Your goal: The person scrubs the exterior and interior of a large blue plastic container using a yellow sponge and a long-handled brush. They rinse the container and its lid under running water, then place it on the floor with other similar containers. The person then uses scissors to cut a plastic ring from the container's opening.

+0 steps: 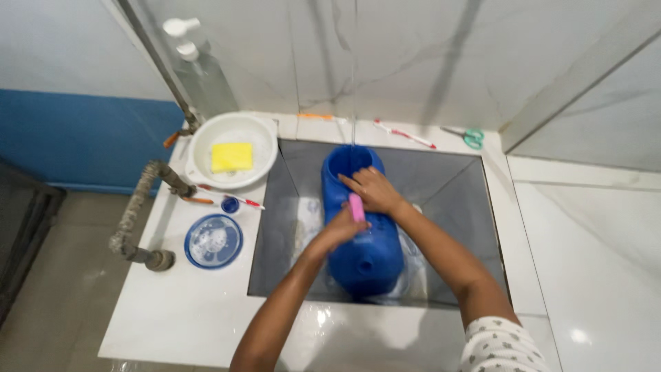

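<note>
A large blue plastic jug (365, 258) lies on its side in a grey sink (454, 186), its open mouth toward the back wall. A thin stream of water falls onto the jug's mouth end. My right hand (372, 189) rests on top of the jug near the mouth, fingers spread. My left hand (341, 231) presses a pink brush or scrubber (356, 207) against the jug's upper side.
A white bowl (206, 141) with a yellow sponge (232, 157) stands left of the sink. Beside it lie a blue lid (213, 241), a small blue cap (231, 204), toothbrushes (406, 134), green-handled scissors (471, 138), soap bottles (200, 69) and a wrapped pipe (134, 213).
</note>
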